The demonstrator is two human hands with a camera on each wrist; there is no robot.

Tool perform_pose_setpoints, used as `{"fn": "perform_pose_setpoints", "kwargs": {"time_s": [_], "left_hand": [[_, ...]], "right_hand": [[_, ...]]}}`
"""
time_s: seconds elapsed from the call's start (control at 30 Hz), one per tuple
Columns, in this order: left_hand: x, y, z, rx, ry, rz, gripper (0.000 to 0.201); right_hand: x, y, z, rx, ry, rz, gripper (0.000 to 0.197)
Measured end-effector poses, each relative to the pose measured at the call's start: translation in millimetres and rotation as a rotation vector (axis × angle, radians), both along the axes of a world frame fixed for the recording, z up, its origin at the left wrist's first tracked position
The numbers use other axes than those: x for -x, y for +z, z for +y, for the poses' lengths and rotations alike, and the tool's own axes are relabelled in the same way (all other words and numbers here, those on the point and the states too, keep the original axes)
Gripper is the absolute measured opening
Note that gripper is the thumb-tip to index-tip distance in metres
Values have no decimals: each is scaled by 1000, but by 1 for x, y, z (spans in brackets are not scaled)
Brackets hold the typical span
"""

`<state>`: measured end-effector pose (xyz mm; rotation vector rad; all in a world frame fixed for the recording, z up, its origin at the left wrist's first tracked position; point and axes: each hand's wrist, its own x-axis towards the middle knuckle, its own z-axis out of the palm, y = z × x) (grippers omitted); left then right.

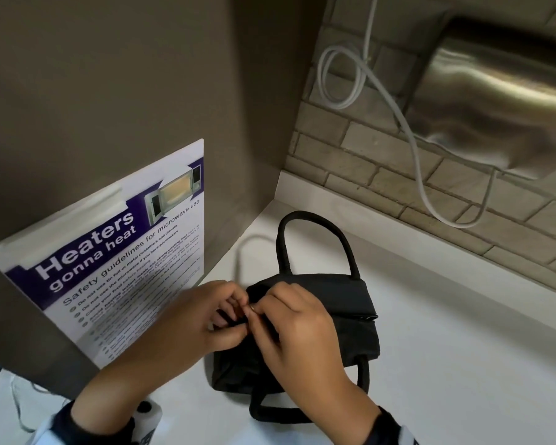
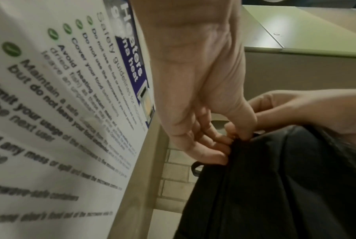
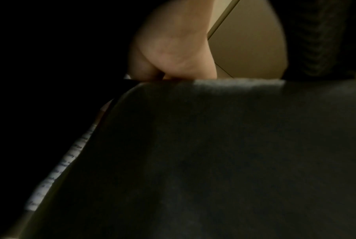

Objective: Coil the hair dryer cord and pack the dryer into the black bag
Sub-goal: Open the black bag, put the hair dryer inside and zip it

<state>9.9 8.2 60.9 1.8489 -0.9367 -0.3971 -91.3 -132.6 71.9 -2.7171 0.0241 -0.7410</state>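
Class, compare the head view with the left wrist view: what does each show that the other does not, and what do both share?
Head view only: the bag's two looped handles, the white cable on the brick wall, the steel dispenser, the white counter.
Left wrist view only: the left hand's palm side, and the poster's lower lines close up.
Both: the left hand and right hand pinching the black bag at its top edge, beside the microwave safety poster.

Black bag (image 1: 341, 303): matt woven cloth w/ padded fabric handles. Countertop (image 1: 446, 364): smooth white, slight sheen. Microwave safety poster (image 1: 116, 252): glossy paper. Wall dryer housing (image 1: 495, 101): brushed metal. Brick tiles (image 1: 382, 162): rough, matt. White cable (image 1: 411, 136): smooth plastic.
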Motion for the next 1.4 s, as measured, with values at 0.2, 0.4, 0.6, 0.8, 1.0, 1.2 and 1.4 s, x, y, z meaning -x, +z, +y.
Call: {"fn": "perform_pose_setpoints", "kwargs": {"time_s": [0.2, 0.4, 0.6, 0.8, 1.0, 1.2, 1.4], "left_hand": [[-4, -4, -3, -45, -50, -152, 13], [-4, 0, 2, -98, -25, -153, 12], [20, 9, -25, -113, 36, -471, 31], [24, 18, -31, -245, 90, -628, 26], [24, 17, -32, -221, 143, -653, 11], [22, 8, -27, -224, 160, -662, 10], [24, 3, -21, -247, 175, -614, 11]], "right_hand": [[2, -2, 1, 50, -50, -65, 21], [6, 6, -18, -58, -168, -155, 19], [5, 1, -8, 28, -118, -178, 18], [10, 0, -22, 27, -122, -140, 19], [4, 6, -59, -191, -216, -167, 20], [-7, -16, -115, -490, -390, -84, 21], [-14, -77, -157, -980, -551, 35, 26]]}}
